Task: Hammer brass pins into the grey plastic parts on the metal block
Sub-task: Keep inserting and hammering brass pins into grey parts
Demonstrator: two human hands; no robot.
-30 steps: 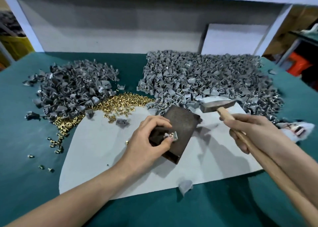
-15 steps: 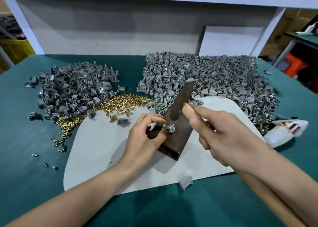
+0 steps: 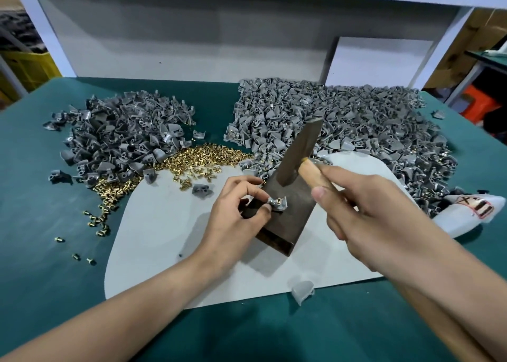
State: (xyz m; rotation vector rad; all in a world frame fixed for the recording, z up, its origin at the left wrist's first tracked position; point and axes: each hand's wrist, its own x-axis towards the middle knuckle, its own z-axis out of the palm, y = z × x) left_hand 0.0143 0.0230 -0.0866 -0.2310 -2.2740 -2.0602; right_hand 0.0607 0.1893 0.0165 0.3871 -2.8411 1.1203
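A part with a pin standing in it is pinched by the curled fingers of the left hand and held on top of the block. The hammer is gripped by its handle in the right hand, its head tilted over the block's far end. The block is set on a pale sheet on the table. Loose pins are heaped at 10 o'clock, with part piles beyond them and at 1 o'clock.
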